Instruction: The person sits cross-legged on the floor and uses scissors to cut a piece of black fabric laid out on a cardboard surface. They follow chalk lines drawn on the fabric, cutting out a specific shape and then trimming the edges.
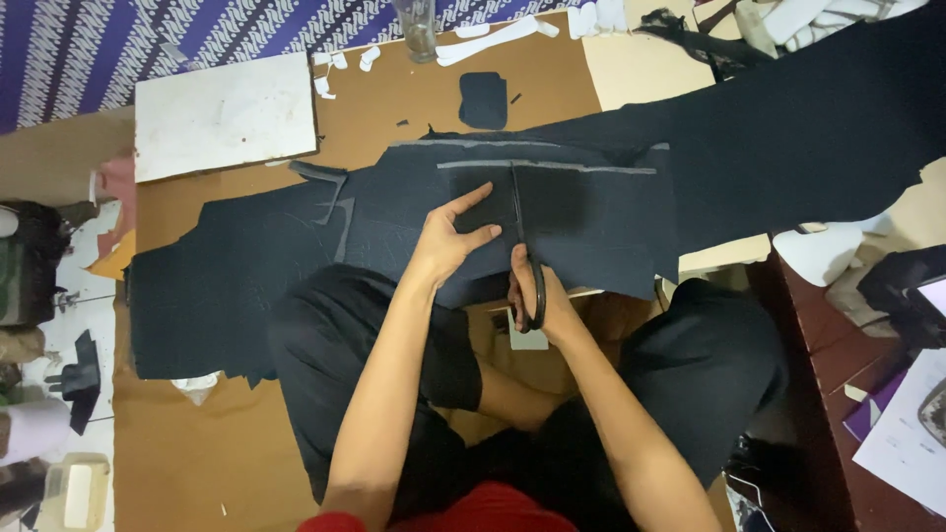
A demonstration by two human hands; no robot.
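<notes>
My right hand [540, 296] grips black scissors [522, 246], whose blades point away from me into a dark navy fabric piece [591, 212] marked with pale chalk lines. My left hand [448, 241] lies flat on the same fabric just left of the blades, fingers spread and pressing it down. The fabric lies on a brown board [384, 108] on the floor and runs on into a long dark cloth [818, 138] at the upper right. I sit cross-legged in black trousers.
A white rectangular board [225, 113] lies at the upper left. White scraps [493, 39] and a small dark cut piece [483, 99] sit at the far edge, near a clear glass [418, 28]. Another dark fabric panel [227, 286] spreads left. A dark wooden table [847, 394] with papers stands right.
</notes>
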